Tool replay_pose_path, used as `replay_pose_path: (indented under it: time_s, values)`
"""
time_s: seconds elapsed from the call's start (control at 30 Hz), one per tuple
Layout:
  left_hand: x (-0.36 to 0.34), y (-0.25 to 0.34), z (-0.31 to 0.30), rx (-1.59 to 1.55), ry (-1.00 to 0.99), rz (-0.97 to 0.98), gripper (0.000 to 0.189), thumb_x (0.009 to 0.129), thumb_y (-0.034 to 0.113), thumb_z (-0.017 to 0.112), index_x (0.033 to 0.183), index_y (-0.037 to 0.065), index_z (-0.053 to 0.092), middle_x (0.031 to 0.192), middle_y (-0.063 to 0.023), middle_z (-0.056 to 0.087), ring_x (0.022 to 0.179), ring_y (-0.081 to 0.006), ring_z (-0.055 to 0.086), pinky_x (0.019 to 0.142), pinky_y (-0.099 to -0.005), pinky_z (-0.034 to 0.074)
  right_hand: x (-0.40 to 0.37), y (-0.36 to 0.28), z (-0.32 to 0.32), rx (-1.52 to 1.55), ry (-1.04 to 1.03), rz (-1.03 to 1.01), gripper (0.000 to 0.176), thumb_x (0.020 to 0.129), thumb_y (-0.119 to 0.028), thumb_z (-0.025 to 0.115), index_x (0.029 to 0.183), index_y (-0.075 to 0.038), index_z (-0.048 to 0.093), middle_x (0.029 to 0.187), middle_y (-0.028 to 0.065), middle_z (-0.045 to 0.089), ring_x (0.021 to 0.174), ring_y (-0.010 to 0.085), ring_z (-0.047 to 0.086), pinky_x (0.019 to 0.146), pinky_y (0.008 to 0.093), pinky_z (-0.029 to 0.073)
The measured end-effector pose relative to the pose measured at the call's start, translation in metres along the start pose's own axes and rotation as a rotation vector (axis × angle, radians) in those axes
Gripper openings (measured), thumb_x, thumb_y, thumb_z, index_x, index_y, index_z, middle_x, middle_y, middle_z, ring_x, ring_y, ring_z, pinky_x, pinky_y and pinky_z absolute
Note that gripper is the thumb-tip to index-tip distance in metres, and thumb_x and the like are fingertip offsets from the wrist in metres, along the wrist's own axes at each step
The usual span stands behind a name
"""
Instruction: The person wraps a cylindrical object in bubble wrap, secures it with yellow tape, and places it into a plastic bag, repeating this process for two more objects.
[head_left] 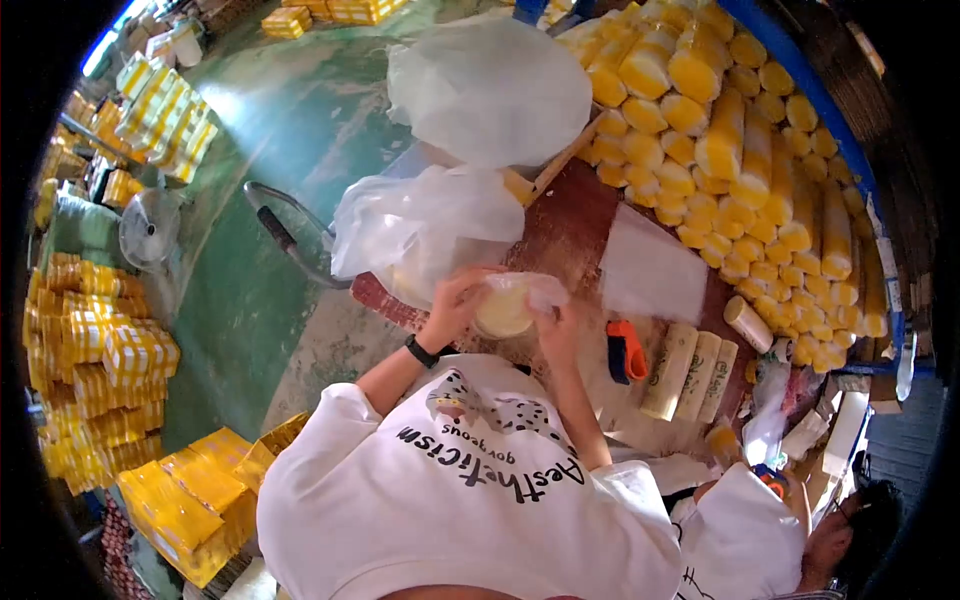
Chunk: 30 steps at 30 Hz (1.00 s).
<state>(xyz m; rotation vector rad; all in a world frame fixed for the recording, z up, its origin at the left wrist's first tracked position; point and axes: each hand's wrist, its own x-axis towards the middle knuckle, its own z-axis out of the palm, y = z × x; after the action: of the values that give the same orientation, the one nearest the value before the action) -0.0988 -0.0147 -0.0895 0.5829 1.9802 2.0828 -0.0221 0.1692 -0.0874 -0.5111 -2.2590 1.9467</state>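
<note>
Small clear bag, with something pale yellow inside, held over the near side of the bench. Pinched by fingers of the left hand at 9 o'clock and the right hand at 3 o'clock. From there, big cloudy bag at 11 o'clock, pile of yellow rolls at 2 o'clock, orange and blue tool at 4 o'clock.

- Small translucent plastic bag, one; whitish film, bunched and creased on the side by the right hand; gripped at both sides, between the left hand and the right, in front of the wearer's chest.
- Pale yellow contents, one rounded mass; showing through the film in the bag's lower part; apparently soft or loose, though too small in view to be certain.
</note>
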Motion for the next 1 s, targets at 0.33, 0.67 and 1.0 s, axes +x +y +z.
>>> replay_pose_path:
  time_s: [0.33, 0.67, 1.0]
  values:
    - [0.002, 0.008, 0.002, 0.136, 0.063, 0.273, 0.020, 0.073, -0.006, 0.057, 0.092, 0.000, 0.059, 0.097, -0.0128, 0.060, 0.093, -0.0287, 0.057, 0.082, -0.0340, 0.046, -0.004, -0.018, 0.000, -0.578, 0.109, -0.636, 0.040, 0.061, 0.005, 0.060, 0.099, -0.007, 0.066, 0.086, 0.0097, 0.051, 0.081, 0.0280, 0.052, 0.074, 0.0395, 0.044]
    - [-0.004, 0.018, 0.006, 0.405, 0.145, 0.442, 0.021, 0.066, -0.004, 0.057, 0.086, 0.003, 0.057, 0.094, -0.0118, 0.058, 0.088, -0.0320, 0.054, 0.081, -0.0406, 0.042, -0.022, -0.035, -0.002, -0.681, -0.061, -0.874, 0.032, 0.065, -0.007, 0.070, 0.097, -0.009, 0.067, 0.102, 0.0094, 0.057, 0.098, 0.0297, 0.054, 0.084, 0.0409, 0.046]
    - [-0.013, 0.033, 0.000, 0.701, -0.209, 0.719, 0.045, 0.076, 0.020, 0.072, 0.117, 0.007, 0.059, 0.121, -0.0087, 0.059, 0.113, -0.0285, 0.055, 0.097, -0.0432, 0.043, -0.033, -0.019, -0.017, -0.110, -0.237, -0.414, 0.031, 0.078, -0.012, 0.066, 0.109, -0.005, 0.063, 0.117, 0.0110, 0.058, 0.109, 0.0265, 0.054, 0.095, 0.0389, 0.043]
